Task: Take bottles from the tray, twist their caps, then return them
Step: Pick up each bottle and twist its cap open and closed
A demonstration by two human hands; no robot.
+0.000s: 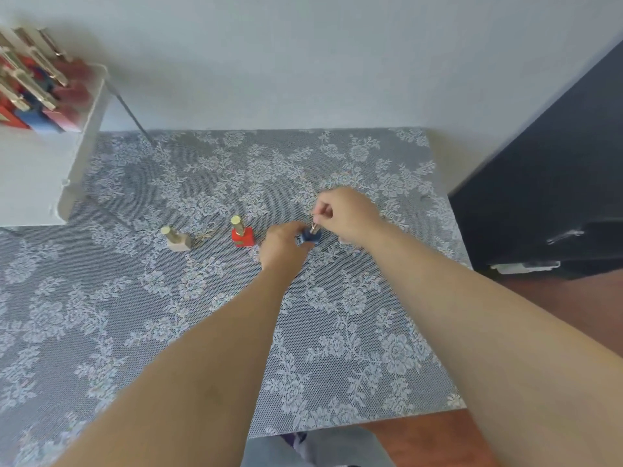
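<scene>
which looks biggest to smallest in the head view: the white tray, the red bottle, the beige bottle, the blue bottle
1. white tray
2. red bottle and beige bottle: look alike, no ranking
3. blue bottle: looks smallest, but the left hand and right hand hide part of it

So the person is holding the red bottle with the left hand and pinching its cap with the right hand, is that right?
Not quite. The head view shows the left hand holding the dark blue bottle, not the red one, while the right hand pinches its cap. The red bottle stands untouched on the lace cloth, left of the hands.
</scene>
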